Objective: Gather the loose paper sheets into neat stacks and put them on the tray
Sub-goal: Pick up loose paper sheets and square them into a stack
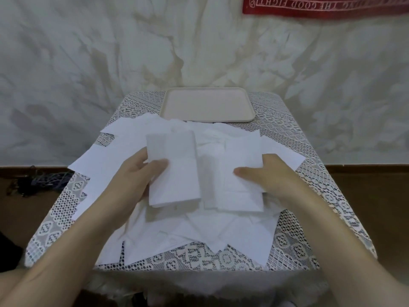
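The tabletop [294,134] is wearing a white lace cloth [194,258], and the loose paper sheets [221,231] are lying across its middle, overlapping at many angles. At 12 o'clock the pale tray [208,103] is sitting near the far edge, with a few sheets touching its near rim. The left hand [132,173] is holding a small stack [174,178] at the centre, its grip pinching it with the thumb on top. Just beside, at 3 o'clock, the right hand [270,176] is holding a second stack [234,191], the thumb lying over it and the fingers at its right edge. Behind, a grey-white marbled wall [88,63] is filling the room's back, a red banner [321,7] is hanging at 1 o'clock, and dark cables [37,180] are lying on the brown floor [365,196] at 9 o'clock.
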`<action>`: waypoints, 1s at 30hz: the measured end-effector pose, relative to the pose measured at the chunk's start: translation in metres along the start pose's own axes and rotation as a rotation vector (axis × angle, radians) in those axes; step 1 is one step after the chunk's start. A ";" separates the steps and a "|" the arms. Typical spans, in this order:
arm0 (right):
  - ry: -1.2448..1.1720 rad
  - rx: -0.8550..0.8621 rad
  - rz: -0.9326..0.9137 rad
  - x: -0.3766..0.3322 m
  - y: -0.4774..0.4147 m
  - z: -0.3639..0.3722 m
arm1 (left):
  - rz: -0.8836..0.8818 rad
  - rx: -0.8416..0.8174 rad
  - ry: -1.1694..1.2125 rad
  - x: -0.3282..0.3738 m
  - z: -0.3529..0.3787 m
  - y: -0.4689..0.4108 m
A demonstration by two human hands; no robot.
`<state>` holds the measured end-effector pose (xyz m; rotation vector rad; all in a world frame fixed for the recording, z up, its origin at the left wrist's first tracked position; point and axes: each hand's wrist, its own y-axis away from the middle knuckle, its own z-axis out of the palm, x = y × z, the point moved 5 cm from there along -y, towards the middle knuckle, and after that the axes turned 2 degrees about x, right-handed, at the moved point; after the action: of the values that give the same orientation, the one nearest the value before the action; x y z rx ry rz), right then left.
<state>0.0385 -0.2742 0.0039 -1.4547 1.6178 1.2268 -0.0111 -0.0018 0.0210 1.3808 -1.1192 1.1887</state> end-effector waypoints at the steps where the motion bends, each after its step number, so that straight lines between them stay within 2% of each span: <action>1: 0.043 0.011 -0.009 -0.001 0.001 -0.001 | -0.005 -0.011 -0.012 0.001 0.001 -0.001; 5: 0.030 0.162 -0.065 -0.010 -0.004 -0.019 | -0.004 -0.033 -0.045 -0.001 0.007 -0.008; 8: -0.199 0.234 -0.141 -0.020 -0.002 -0.031 | -0.010 -0.037 -0.026 -0.009 0.009 -0.012; 10: -0.414 0.200 -0.175 -0.026 0.001 -0.029 | 0.005 -0.018 0.004 -0.015 0.005 -0.013; 12: -0.513 0.112 -0.185 -0.032 0.002 -0.017 | 0.031 -0.003 0.025 -0.018 0.001 -0.012; 16: -0.327 -0.026 -0.176 -0.036 0.004 0.021 | 0.031 -0.062 0.015 -0.018 0.004 -0.010; 19: -0.209 -0.042 -0.202 -0.039 0.007 0.036 | 0.002 -0.088 0.034 -0.023 0.006 -0.010; 26: -0.217 -0.109 -0.218 -0.039 0.010 0.057 | -0.011 -0.117 0.094 -0.021 0.008 -0.004; 30: -0.189 -0.074 -0.238 -0.039 0.010 0.058 | -0.005 -0.099 0.075 -0.021 0.006 -0.005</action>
<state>0.0286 -0.2060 0.0202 -1.4793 1.2485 1.2551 -0.0076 -0.0063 -0.0010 1.2532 -1.1066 1.1566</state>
